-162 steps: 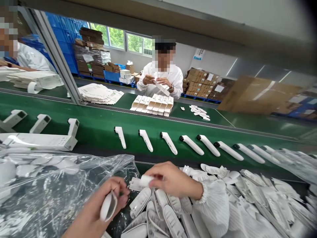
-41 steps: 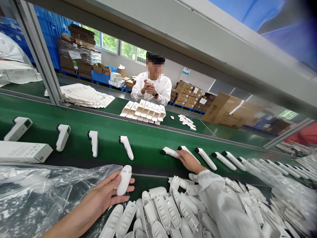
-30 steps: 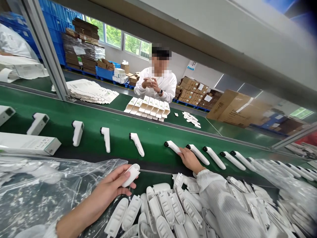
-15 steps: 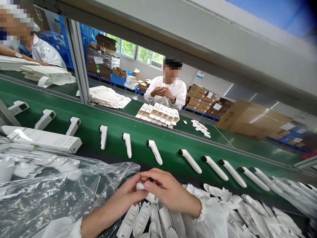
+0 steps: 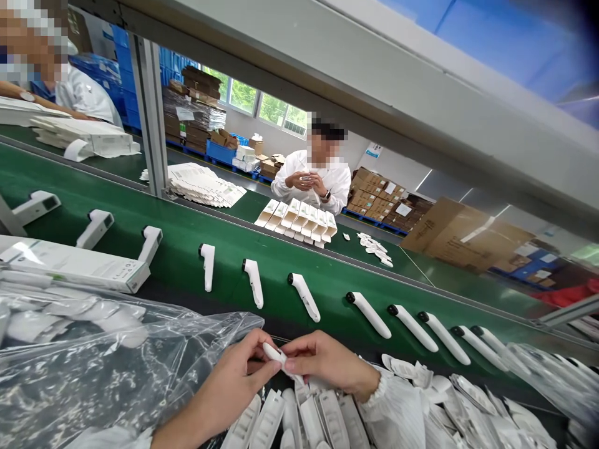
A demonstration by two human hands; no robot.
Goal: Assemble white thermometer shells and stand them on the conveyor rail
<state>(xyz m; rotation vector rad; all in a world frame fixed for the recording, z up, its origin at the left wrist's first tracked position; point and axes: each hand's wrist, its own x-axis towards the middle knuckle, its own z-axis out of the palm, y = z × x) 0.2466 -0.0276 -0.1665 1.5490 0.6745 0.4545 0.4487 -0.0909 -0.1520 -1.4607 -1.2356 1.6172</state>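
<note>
Between my two hands is a small white plastic cover (image 5: 277, 357), long and curved, tilted above the pile. My left hand (image 5: 241, 368) pinches its upper left end between thumb and fingers. The thumb and fingertips of my right hand (image 5: 322, 363) close on its lower right part and partly hide it. Right below lie many similar loose white plastic covers (image 5: 269, 416), some showing ribbed inner sides. Beyond my hands, a row of white handheld thermometers (image 5: 304, 298) with black ends lies spaced out on a green conveyor belt (image 5: 182, 249).
A clear plastic bag (image 5: 116, 374) with white parts spreads at my left, beside a white printed box (image 5: 79, 265). More bagged pieces (image 5: 543, 374) lie at the right. Across a metal rail, a co-worker (image 5: 311, 168) sits behind upright open cartons (image 5: 299, 218). A metal post (image 5: 153, 118) and overhead beam frame the view.
The thermometers have shifted rightward along the belt relative to the box. My fingers have turned the cover, and more of it shows now. The view has tilted slightly.
</note>
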